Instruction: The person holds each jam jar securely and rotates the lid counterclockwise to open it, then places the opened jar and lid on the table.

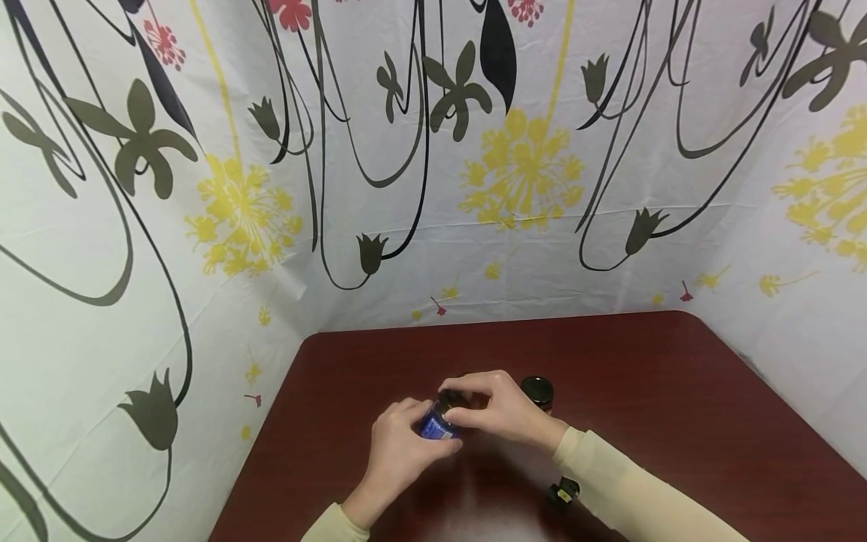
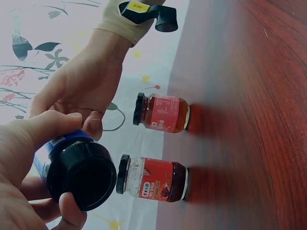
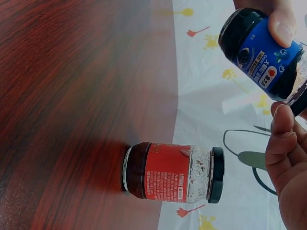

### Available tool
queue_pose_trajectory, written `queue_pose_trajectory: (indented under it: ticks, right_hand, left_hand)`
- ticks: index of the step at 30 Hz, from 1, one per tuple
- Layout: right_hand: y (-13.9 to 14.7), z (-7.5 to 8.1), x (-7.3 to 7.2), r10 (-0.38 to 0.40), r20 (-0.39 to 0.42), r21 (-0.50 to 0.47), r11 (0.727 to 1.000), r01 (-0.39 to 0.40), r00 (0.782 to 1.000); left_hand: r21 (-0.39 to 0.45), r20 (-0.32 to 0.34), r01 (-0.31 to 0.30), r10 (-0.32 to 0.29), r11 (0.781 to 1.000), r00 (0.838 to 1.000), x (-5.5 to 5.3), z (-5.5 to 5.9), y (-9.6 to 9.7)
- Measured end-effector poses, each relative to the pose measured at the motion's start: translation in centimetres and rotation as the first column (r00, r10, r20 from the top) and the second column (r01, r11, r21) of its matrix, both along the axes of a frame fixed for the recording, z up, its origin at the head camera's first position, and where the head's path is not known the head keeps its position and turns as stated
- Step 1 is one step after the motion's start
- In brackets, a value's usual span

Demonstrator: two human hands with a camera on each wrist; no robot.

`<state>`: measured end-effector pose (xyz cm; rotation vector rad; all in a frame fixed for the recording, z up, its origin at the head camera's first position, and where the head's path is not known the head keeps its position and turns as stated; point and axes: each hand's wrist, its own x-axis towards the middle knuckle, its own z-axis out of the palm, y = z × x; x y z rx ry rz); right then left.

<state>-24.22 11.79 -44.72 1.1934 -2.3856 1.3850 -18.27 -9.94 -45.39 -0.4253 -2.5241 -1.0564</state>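
A blue-labelled glass jar with dark contents is held above the table, tilted. My left hand grips it round the body. Its dark base faces the left wrist camera. My right hand has thumb and fingers round the black lid, which the fingers partly cover. Beyond the hands, two more jars stand upright with black lids on: a red-labelled jar and a pink-labelled jar with amber contents. In the head view, my right hand hides most of one.
The dark red wooden table has rounded far corners. White cloth printed with flowers hangs behind it and along both sides. A black wrist camera with a yellow tag sits by my right sleeve.
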Motion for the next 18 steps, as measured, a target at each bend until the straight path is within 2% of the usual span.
queue_pose_trajectory:
  ticks: [6, 12, 18]
  right_hand:
    - [0.05, -0.08, -0.09, 0.010, -0.018, -0.001, 1.000, -0.010, 1.000]
    - [0.04, -0.12, -0.21, 0.035, -0.021, 0.000, 0.999, -0.035, 0.999]
    - [-0.02, 0.06, -0.22, 0.065, -0.073, 0.011, 0.998, -0.064, 0.995]
  left_hand:
    - [0.002, -0.007, -0.004, 0.004, 1.000, 1.000, 0.06, 0.04, 0.02]
    - [0.009, 0.015, -0.002, 0.002, 1.000, 1.000, 0.13, 0.07, -0.05]
    - [0.042, 0.041, 0.018, -0.020, 0.999, 0.999, 0.27, 0.30, -0.13]
